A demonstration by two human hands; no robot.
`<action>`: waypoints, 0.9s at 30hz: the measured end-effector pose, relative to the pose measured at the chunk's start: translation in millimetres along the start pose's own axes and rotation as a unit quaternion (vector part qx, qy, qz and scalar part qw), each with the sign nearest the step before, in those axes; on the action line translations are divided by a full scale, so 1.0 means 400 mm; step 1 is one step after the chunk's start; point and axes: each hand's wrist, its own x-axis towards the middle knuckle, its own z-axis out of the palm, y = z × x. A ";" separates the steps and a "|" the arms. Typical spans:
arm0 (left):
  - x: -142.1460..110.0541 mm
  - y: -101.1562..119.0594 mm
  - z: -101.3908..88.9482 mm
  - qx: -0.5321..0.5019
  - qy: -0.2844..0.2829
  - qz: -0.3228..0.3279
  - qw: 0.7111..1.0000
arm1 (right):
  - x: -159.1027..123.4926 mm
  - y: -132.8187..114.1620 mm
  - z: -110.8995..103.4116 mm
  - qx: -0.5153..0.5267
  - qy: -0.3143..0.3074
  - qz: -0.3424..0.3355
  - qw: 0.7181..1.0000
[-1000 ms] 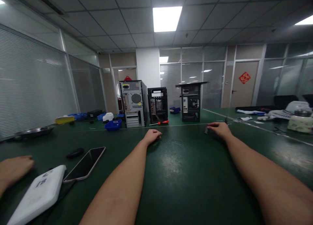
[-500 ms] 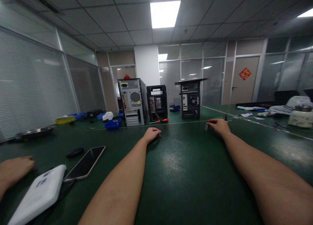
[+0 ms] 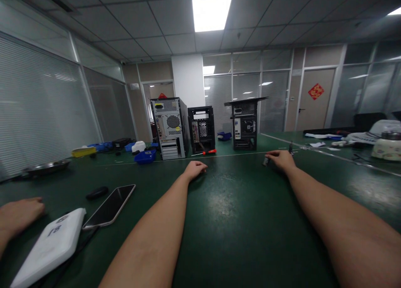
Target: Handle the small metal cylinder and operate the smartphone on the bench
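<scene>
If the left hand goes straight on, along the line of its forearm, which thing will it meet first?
Probably the red-handled screwdriver, lying in front of the middle computer case, though depth is hard to judge from this single view.

Both arms stretch forward, left hand loosely curled, right hand seemingly pinching.

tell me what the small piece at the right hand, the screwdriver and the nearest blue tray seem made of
Small piece at the right hand: perhaps metal, by its grey, partly bright look; too small to be sure.
Screwdriver: handle likely plastic, an even bright red; shaft probably bare metal, thin and pale.
Nearest blue tray: probably smooth plastic, by its even colour.
</scene>
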 end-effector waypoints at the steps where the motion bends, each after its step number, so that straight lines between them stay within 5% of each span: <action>1: 0.000 0.000 0.000 0.000 0.000 0.000 1.000 | 0.001 0.002 0.001 0.007 -0.002 0.005 1.000; 16: -0.007 0.009 0.001 0.010 0.002 -0.003 1.000 | 0.009 0.019 0.028 0.120 -0.054 0.059 0.990; 27: -0.009 0.015 0.000 0.008 0.000 -0.012 1.000 | 0.013 0.017 0.024 0.059 -0.063 0.087 0.993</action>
